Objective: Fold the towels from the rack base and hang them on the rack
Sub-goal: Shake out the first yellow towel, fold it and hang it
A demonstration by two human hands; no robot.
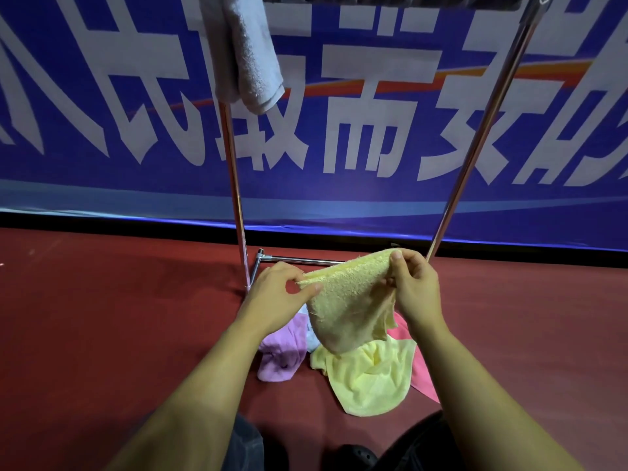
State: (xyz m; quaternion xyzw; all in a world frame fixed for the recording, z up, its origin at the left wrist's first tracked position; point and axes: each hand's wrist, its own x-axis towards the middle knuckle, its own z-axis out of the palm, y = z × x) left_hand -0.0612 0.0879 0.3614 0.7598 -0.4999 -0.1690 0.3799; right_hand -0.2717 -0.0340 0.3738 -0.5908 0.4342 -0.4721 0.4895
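two hands hold up one yellow towel (350, 300) in the air. the left hand (278, 294) pinches its left corner between thumb and fingers. the right hand (413, 283) pinches the top right corner the same way. the towel hangs down between them, above a pile on the red floor (102, 334): a purple towel (282, 351), another yellow towel (370, 379) and a pink towel (419, 368). a white towel (251, 56) hangs on the metal rack (234, 185).
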